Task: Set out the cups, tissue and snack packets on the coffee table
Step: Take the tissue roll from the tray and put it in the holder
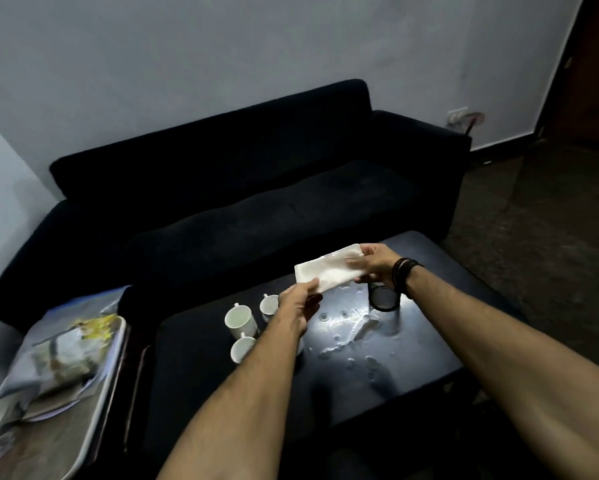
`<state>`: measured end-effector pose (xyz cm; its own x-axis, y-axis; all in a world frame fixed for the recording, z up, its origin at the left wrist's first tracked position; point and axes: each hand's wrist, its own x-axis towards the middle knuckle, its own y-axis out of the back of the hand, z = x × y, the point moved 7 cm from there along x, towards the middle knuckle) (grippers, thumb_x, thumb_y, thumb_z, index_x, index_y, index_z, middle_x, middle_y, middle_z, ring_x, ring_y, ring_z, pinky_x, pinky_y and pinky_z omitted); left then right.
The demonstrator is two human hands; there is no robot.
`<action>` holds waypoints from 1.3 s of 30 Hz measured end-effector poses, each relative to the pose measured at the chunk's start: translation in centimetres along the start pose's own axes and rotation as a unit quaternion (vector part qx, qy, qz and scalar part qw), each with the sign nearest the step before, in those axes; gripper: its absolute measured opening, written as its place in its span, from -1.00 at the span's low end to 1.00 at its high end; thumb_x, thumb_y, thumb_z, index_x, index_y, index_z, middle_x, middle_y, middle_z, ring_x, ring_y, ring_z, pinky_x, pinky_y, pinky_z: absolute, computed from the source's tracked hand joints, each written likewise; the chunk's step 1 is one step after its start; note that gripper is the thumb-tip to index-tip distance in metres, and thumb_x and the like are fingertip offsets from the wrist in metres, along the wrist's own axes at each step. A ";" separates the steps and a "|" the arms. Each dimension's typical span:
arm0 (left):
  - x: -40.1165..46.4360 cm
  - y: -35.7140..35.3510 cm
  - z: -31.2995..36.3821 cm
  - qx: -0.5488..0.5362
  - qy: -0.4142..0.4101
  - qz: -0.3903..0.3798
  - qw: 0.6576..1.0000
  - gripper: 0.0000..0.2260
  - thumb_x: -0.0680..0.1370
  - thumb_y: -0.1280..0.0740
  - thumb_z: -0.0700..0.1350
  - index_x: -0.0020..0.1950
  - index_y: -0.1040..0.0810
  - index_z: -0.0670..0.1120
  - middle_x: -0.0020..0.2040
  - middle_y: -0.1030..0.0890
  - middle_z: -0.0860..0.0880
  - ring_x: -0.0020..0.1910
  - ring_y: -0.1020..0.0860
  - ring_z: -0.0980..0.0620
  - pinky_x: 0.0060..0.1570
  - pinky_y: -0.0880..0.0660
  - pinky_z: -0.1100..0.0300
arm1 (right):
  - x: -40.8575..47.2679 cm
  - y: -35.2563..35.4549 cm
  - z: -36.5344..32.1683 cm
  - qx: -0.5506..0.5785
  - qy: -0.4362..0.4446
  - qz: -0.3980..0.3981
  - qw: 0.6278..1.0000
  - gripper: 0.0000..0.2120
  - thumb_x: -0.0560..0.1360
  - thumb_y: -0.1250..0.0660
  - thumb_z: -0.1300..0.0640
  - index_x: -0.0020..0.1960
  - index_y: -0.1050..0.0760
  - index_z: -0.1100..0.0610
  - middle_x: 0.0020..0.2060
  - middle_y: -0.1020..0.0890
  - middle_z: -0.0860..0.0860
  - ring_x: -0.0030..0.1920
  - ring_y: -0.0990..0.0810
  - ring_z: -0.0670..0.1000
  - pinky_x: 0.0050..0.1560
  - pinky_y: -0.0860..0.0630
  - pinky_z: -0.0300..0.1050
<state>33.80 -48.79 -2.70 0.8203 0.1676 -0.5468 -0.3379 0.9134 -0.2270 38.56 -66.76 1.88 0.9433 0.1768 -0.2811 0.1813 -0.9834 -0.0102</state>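
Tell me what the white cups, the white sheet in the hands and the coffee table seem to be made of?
The cups look like glazed ceramic: thick white walls, moulded handles, a soft sheen. The sheet looks like tissue paper, matte, thin and folded, sagging slightly between the left hand and right hand. The coffee table has a dark glossy top, perhaps lacquer or glass; it mirrors light.

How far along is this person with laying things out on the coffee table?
Done: three white cups visibly stand on the coffee table. In hand: the tissue is held above the table between the left hand and right hand, not yet set down. Left: the snack packets lie on a tray beside the table.
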 end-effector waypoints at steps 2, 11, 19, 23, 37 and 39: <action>0.6 -1.4 -1.1 0.035 0.004 -0.013 0.999 -0.94 0.50 -0.42 -0.18 -0.09 -0.56 -0.09 -0.40 -0.59 -0.01 -0.49 -0.55 0.11 -0.47 -0.45 0.30 | -0.1 2.7 -0.2 -0.042 -0.001 0.002 0.999 -0.79 0.45 -0.35 0.48 0.03 -0.53 0.27 -0.26 -0.57 0.10 -0.39 -0.59 -0.03 -0.47 -0.59 -0.26; 2.4 -5.8 -4.6 0.141 0.013 -0.022 0.990 -0.90 0.52 -0.38 -0.18 0.01 -0.55 -0.15 -0.36 -0.58 -0.05 -0.42 -0.52 0.07 -0.38 -0.42 0.26 | 1.0 13.6 -2.8 -0.292 0.023 0.148 0.944 -0.80 0.41 -0.37 0.42 -0.10 -0.66 0.17 -0.24 -0.66 0.09 -0.29 -0.65 0.03 -0.41 -0.63 -0.22; 4.3 -6.9 -6.7 0.212 -0.001 -0.026 0.977 -0.97 0.50 -0.35 -0.21 -0.07 -0.54 -0.12 -0.38 -0.54 -0.03 -0.44 -0.48 0.08 -0.39 -0.35 0.28 | 2.5 14.5 -4.4 -0.453 0.059 0.162 0.875 -0.67 0.39 -0.21 0.43 -0.27 -0.66 0.09 -0.23 -0.66 0.16 -0.35 -0.68 0.10 -0.38 -0.63 -0.16; 5.3 -6.8 -7.8 0.237 -0.007 -0.027 0.971 -0.95 0.50 -0.38 -0.15 -0.08 -0.55 -0.11 -0.36 -0.57 -0.03 -0.44 -0.50 0.08 -0.43 -0.37 0.30 | 3.6 13.3 -3.4 -0.495 0.058 0.131 0.857 -0.69 0.39 -0.26 0.42 -0.21 -0.66 0.07 -0.15 -0.67 0.16 -0.25 -0.69 0.13 -0.28 -0.66 -0.09; 8.2 -4.8 -9.0 0.263 -0.015 -0.033 0.964 -0.91 0.51 -0.35 -0.22 -0.01 -0.58 -0.18 -0.40 -0.52 -0.05 -0.52 -0.42 0.10 -0.61 -0.24 0.39 | 5.8 9.2 -2.0 -0.590 0.094 0.101 0.796 -0.78 0.42 -0.29 0.30 -0.11 -0.67 0.06 0.01 -0.64 0.16 0.05 -0.63 0.23 0.01 -0.58 -0.04; 8.3 -5.0 -9.2 0.266 -0.016 -0.035 0.963 -0.96 0.50 -0.35 -0.23 -0.07 -0.55 -0.14 -0.41 -0.51 -0.04 -0.52 -0.42 0.09 -0.62 -0.22 0.39 | 5.8 8.8 -2.0 -0.603 0.116 0.104 0.782 -0.77 0.42 -0.27 0.29 -0.09 -0.65 0.05 0.02 -0.64 0.16 0.06 -0.62 0.24 0.05 -0.56 0.00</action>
<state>38.05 -55.43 -13.52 0.8496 0.1014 -0.5177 -0.0036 0.9824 0.1865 46.15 -74.32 2.08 0.9869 0.1590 0.0274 0.0154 -0.2614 0.9651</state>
